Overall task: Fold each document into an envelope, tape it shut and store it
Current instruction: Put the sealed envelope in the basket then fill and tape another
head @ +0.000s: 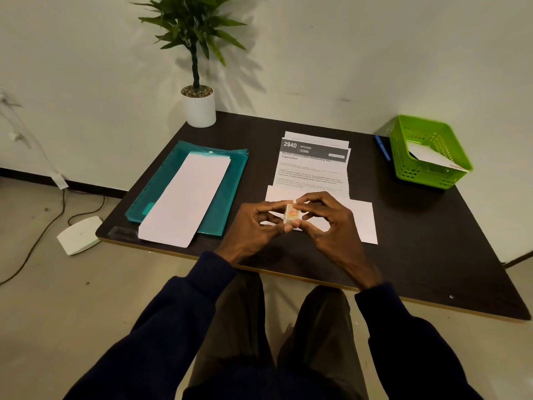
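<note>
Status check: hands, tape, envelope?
Left hand and right hand both pinch the tape roll. Envelope lies flat under them. Nothing between it and the green basket.

Your one wide-angle view rides on your head, looking forward and down over your lap. Your left hand (pixel 253 223) and right hand (pixel 334 226) sit close, mid-frame, with the dark table (pixel 418 241) and white wall (pixel 346 53) beyond
</note>
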